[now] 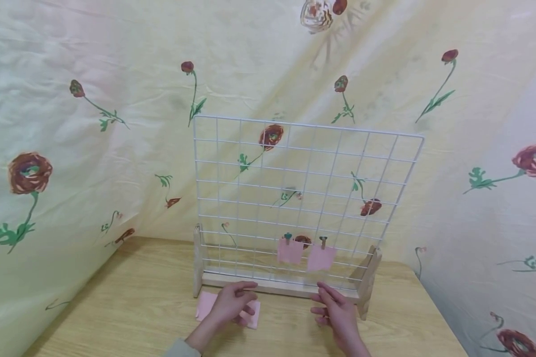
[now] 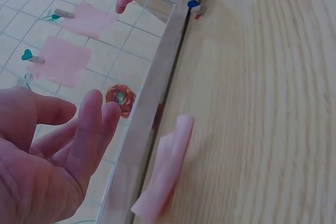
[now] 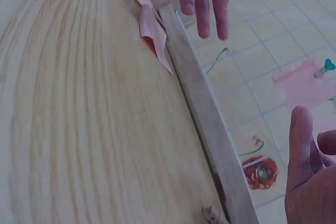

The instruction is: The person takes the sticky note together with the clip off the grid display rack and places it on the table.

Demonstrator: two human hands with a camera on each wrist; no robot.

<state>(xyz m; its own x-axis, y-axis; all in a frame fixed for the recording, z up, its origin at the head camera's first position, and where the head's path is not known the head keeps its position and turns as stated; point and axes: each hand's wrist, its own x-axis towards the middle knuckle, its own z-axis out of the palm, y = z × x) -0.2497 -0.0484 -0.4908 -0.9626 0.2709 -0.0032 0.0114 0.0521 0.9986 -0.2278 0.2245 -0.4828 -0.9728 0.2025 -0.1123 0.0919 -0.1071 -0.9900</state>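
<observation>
The left hand hovers over pink paper lying on the table, its fingers loosely bent and holding nothing. To its right, the right hand is raised before the rack's base, fingers relaxed, nothing held. Two pink squares hang on the white wire grid, one left of the other, each under a small clip with a green top. In the left wrist view, the pink paper on the table has curled edges. Small clips lie by the base, one with a blue top.
Wooden feet and a wooden bar support the grid on a light wood table. Flower-printed cloth hangs behind and at both sides.
</observation>
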